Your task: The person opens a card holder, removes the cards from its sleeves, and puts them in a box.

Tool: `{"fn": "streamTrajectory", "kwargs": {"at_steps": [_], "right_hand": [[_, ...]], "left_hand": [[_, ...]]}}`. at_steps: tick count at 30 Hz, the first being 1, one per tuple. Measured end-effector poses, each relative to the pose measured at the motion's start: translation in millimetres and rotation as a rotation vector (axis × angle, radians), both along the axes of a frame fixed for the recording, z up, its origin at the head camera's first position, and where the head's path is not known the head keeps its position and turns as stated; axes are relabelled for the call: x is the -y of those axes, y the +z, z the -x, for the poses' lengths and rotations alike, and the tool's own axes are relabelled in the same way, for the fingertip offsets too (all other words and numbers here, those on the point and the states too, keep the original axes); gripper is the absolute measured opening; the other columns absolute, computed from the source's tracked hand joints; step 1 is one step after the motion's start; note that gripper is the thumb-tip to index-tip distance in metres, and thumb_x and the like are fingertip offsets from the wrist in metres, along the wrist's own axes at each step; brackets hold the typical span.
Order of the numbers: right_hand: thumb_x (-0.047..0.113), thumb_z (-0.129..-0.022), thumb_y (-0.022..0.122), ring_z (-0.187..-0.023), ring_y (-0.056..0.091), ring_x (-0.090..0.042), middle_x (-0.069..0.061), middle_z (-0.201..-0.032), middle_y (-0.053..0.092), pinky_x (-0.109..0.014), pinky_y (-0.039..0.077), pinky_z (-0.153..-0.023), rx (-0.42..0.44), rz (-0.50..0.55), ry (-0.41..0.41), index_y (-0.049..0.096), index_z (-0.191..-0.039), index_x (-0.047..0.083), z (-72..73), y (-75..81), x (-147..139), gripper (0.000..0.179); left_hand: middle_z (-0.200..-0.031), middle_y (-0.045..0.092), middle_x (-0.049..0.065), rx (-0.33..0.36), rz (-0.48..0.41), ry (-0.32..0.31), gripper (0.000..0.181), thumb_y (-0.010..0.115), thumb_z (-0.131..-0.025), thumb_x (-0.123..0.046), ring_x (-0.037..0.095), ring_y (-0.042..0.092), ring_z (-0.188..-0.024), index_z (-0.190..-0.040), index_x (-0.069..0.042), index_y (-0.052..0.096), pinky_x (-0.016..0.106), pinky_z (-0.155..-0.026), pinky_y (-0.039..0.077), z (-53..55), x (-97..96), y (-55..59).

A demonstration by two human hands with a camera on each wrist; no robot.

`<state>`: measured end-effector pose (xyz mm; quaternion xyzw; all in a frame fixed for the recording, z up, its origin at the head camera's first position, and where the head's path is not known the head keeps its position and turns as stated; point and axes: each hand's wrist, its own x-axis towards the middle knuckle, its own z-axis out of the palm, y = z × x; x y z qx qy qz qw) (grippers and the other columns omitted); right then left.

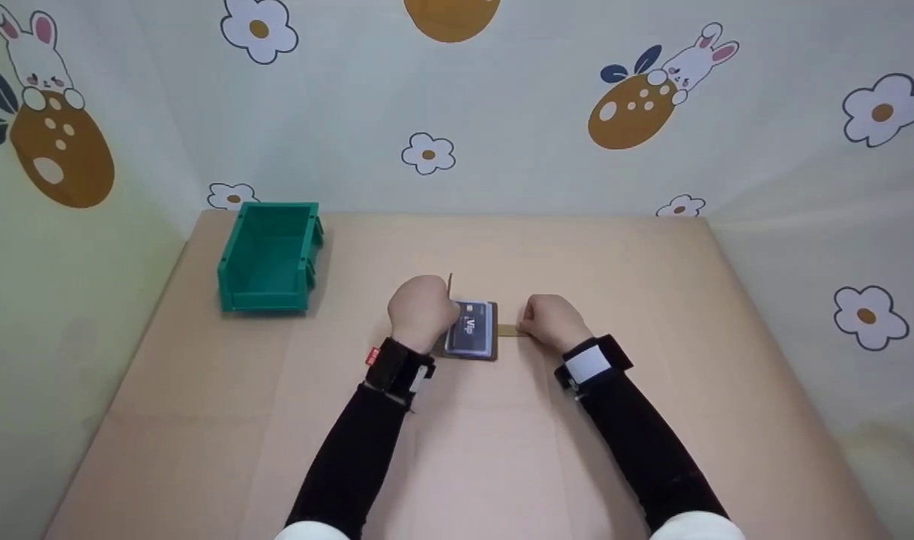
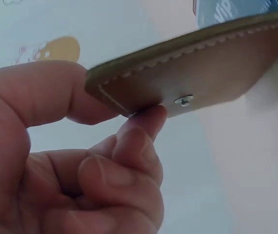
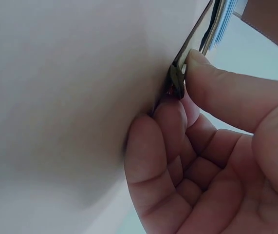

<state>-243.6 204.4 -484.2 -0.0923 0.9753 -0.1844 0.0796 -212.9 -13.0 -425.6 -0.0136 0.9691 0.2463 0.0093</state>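
A brown leather card wallet point(image 1: 495, 334) lies opened on the table, with a dark card lettered "Vip" point(image 1: 468, 341) on show. My left hand point(image 1: 419, 309) pinches the edge of its raised cover point(image 2: 216, 68) between thumb and fingers. White stitching runs along that cover, and a metal snap stud point(image 2: 184, 101) sits near the fingertips. On the other side, a narrow strap point(image 1: 510, 330) sticks out from the wallet. Its end is pinched by thumb and fingers of my right hand point(image 1: 555, 322), low against the table. The left hand hides part of the wallet in the head view.
At the back left of the table stands a green plastic bin point(image 1: 269, 301). The beige tabletop point(image 1: 471, 465) meets a pale curtain point(image 1: 516, 112) printed with rabbits and flowers at the back and both sides.
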Motion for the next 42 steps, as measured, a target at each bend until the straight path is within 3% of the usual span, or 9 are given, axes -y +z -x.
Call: {"fn": "streamTrajectory", "kwargs": {"at_steps": [5, 9, 16, 28, 35, 42], "right_hand": [[0.019, -0.086, 0.074, -0.067, 0.055, -0.023, -0.004, -0.072, 0.060, -0.037, 0.046, -0.066, 0.017, -0.003, -0.009, 0.063, -0.078, 0.006, 0.2, 0.5, 1, 0.019], [0.018, -0.086, 0.074, -0.066, 0.055, -0.023, -0.004, -0.071, 0.060, -0.037, 0.046, -0.065, 0.007, 0.001, 0.002, 0.063, -0.077, 0.006, 0.5, 0.4, 0, 0.019], [0.019, -0.085, 0.075, -0.067, 0.056, -0.024, -0.004, -0.070, 0.061, -0.038, 0.047, -0.066, -0.019, 0.013, 0.022, 0.062, -0.075, 0.006, -0.8, -0.3, -2, 0.020], [0.019, -0.085, 0.075, -0.069, 0.057, -0.025, -0.005, -0.072, 0.061, -0.039, 0.047, -0.069, -0.012, 0.001, 0.019, 0.062, -0.076, 0.006, -0.2, -0.5, -1, 0.020], [0.018, -0.085, 0.075, -0.067, 0.056, -0.024, -0.004, -0.071, 0.060, -0.038, 0.047, -0.068, -0.001, 0.006, 0.012, 0.062, -0.076, 0.007, -0.5, 1.9, 0, 0.019], [0.016, -0.084, 0.073, -0.067, 0.056, -0.023, -0.003, -0.070, 0.060, -0.039, 0.047, -0.067, -0.011, -0.002, 0.019, 0.062, -0.076, 0.007, 0.0, 0.2, 0, 0.016]], "left_hand": [[-0.059, 0.050, 0.000, 0.051, -0.028, 0.055, 0.029, 0.064, -0.078, -0.013, 0.019, 0.048, -0.056, -0.055, -0.014, 0.046, 0.031, -0.047, 0.032, 2.3, 20.2, -4.5], [-0.059, 0.048, 0.000, 0.104, -0.067, 0.085, 0.025, 0.060, -0.079, -0.014, 0.020, 0.049, -0.057, -0.058, -0.014, 0.046, 0.032, -0.048, 0.031, 2.4, 35.3, -8.7], [-0.061, 0.051, 0.002, 0.136, -0.085, 0.080, 0.024, 0.059, -0.081, -0.014, 0.021, 0.049, -0.058, -0.060, -0.012, 0.049, 0.032, -0.049, 0.033, -0.8, 54.7, -17.5], [-0.059, 0.047, 0.001, 0.164, -0.110, 0.058, 0.028, 0.059, -0.081, -0.015, 0.020, 0.047, -0.056, -0.057, -0.013, 0.045, 0.032, -0.048, 0.032, -5.5, 66.2, -29.0], [-0.060, 0.048, 0.001, 0.158, -0.106, 0.055, 0.038, 0.067, -0.090, -0.023, 0.019, 0.048, -0.057, -0.059, -0.011, 0.049, 0.032, -0.051, 0.035, -6.3, 71.0, -40.0], [-0.062, 0.051, 0.002, 0.157, -0.080, 0.060, 0.035, 0.067, -0.091, -0.022, 0.020, 0.049, -0.059, -0.061, -0.010, 0.053, 0.031, -0.052, 0.036, -6.6, 71.9, -45.8]]}}
